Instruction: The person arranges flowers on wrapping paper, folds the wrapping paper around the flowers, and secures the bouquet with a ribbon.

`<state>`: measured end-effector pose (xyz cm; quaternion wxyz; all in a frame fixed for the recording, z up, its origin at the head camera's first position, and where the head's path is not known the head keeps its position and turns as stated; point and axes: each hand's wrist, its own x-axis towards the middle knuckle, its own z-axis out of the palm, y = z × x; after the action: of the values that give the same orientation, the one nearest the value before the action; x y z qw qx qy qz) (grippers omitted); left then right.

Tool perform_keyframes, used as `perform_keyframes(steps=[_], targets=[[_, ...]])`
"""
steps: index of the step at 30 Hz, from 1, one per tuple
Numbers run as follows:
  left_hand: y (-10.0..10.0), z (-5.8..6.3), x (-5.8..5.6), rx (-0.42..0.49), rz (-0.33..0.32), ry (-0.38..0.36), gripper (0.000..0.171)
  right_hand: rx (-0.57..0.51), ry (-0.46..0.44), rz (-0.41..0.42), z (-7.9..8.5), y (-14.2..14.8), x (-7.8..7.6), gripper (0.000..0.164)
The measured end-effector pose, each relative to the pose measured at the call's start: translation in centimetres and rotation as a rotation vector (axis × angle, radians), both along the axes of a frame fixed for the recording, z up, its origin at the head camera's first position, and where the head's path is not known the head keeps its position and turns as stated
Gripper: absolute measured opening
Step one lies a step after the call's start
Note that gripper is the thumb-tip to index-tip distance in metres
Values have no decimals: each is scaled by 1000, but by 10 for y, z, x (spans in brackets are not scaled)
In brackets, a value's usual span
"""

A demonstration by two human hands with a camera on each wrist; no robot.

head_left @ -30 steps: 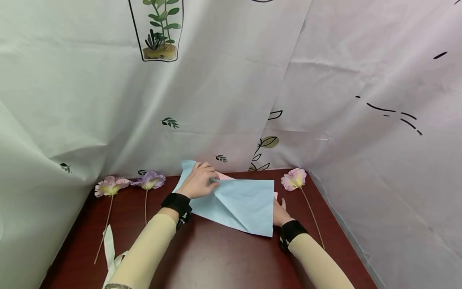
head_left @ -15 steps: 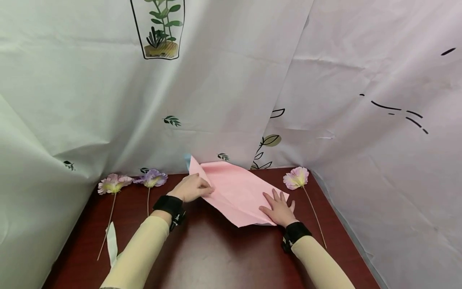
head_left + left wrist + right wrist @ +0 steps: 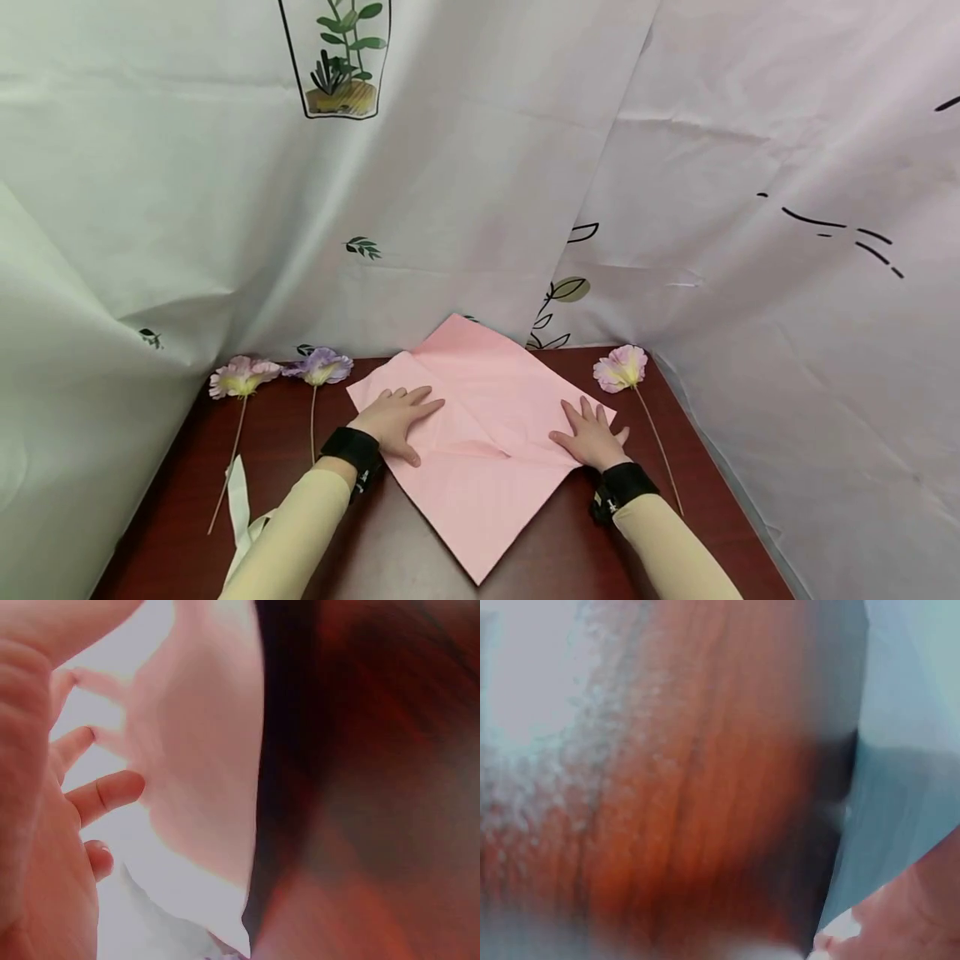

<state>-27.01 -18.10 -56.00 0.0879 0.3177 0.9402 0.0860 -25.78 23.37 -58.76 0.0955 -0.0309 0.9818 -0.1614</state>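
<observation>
A square sheet of pink paper (image 3: 480, 500) lies spread corner-forward on the table, with creases across its middle. On its left side my left hand (image 3: 393, 419) rests, fingers spread and straight. My right hand (image 3: 592, 437) presses the sheet's right corner with its fingers fanned out. In the left wrist view, the fingers (image 3: 112, 791) extend over the pale, overexposed sheet. The right wrist view catches only a bit of the right hand (image 3: 911, 915) beside the sheet's edge. No blue side shows in the head view.
Behind the sheet on the left lie a pink flower (image 3: 242, 377) and a purple flower (image 3: 321, 367) on long stems. Another pink flower (image 3: 621, 368) is at the right. A white ribbon (image 3: 238, 504) lies by the left forearm. A printed curtain (image 3: 465, 183) encloses the dark red table (image 3: 165, 533).
The sheet, blue side up a second ago, has been turned over to pink and laid out with a corner toward me. My left hand has let go of it and spread its fingers.
</observation>
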Motion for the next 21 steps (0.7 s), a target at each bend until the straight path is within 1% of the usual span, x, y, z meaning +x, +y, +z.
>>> perform_keyframes(steps=[2,5,7,9,12,14,17,19,21], targets=[[-2,-2,3,2,3,-1,114,7,-19,-15,2,0,3,79],[-4,0,6,35,7,-11,110,27,-43,-35,5,-1,6,80],[-5,2,8,52,12,-27,103,43,-53,-50,6,-3,8,81],[-6,4,9,66,30,-53,94,62,-55,-63,6,-5,8,80],[-6,2,7,55,63,-73,80,82,-44,-77,7,-7,8,79],[-6,-1,4,55,83,-55,69,93,-44,-85,7,-8,9,79],[-1,-8,0,84,99,22,57,104,-46,-91,6,-9,10,78],[4,-13,-2,116,88,73,55,111,-48,-95,5,-9,11,78],[11,-17,-2,130,63,87,64,115,-45,-97,4,-11,12,77]])
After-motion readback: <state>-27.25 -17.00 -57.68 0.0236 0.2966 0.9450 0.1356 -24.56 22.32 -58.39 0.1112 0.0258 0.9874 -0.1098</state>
